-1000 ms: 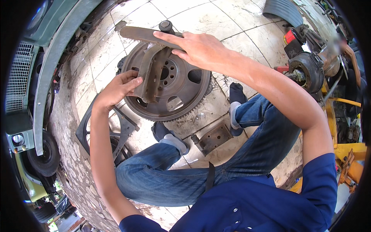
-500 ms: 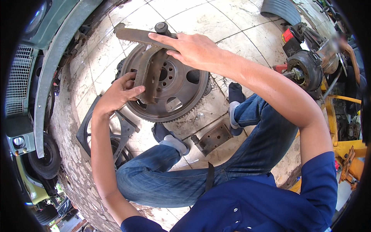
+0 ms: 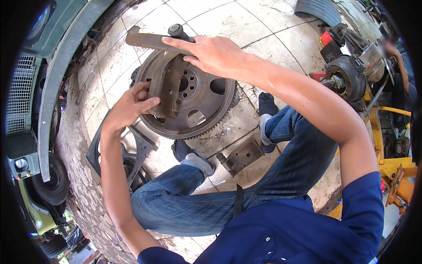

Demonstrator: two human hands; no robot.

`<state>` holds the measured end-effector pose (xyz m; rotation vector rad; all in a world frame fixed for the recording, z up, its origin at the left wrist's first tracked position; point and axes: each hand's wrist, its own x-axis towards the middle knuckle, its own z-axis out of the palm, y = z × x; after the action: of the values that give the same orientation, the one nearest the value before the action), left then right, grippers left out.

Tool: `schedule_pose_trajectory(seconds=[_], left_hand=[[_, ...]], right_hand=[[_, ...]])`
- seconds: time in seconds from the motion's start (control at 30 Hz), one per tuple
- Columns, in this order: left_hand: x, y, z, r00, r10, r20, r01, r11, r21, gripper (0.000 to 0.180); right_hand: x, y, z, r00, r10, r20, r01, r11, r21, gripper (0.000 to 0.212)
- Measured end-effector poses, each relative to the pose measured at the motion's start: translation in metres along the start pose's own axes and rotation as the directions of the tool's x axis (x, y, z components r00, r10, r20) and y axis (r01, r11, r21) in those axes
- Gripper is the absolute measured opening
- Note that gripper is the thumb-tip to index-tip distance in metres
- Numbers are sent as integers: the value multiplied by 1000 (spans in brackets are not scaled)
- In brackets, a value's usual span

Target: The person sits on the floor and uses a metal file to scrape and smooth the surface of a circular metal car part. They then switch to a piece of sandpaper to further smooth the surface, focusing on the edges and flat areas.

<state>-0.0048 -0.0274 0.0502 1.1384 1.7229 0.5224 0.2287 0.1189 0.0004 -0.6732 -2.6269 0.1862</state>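
Observation:
A round rusty flywheel (image 3: 202, 108) with a toothed rim lies flat on the tiled floor in front of my legs. A curved rusty brake shoe (image 3: 167, 86) rests across its left part. My left hand (image 3: 129, 108) grips the near end of the shoe at the flywheel's left rim. My right hand (image 3: 211, 53) presses down on a flat metal bar (image 3: 147, 42) lying over the flywheel's far edge, beside a dark hammer head (image 3: 177, 31).
A small square metal plate (image 3: 241, 156) lies by my right foot. A black triangular bracket (image 3: 132, 149) sits under my left arm. A green vehicle front (image 3: 39, 88) curves along the left. A hub and axle assembly (image 3: 347, 77) stands at right, yellow equipment behind it.
The brake shoe has tilted up and shifted nearer over the flywheel, with my left hand closing on its near end. My right hand stays on the flat bar.

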Motion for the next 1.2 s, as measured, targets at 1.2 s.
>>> schedule_pose_trajectory(seconds=[1.2], left_hand=[[4,-12,-5,999,1,-47,-5,995,-95,90]], right_hand=[[-22,-17,-18,982,-29,189,14,997,78,71]])
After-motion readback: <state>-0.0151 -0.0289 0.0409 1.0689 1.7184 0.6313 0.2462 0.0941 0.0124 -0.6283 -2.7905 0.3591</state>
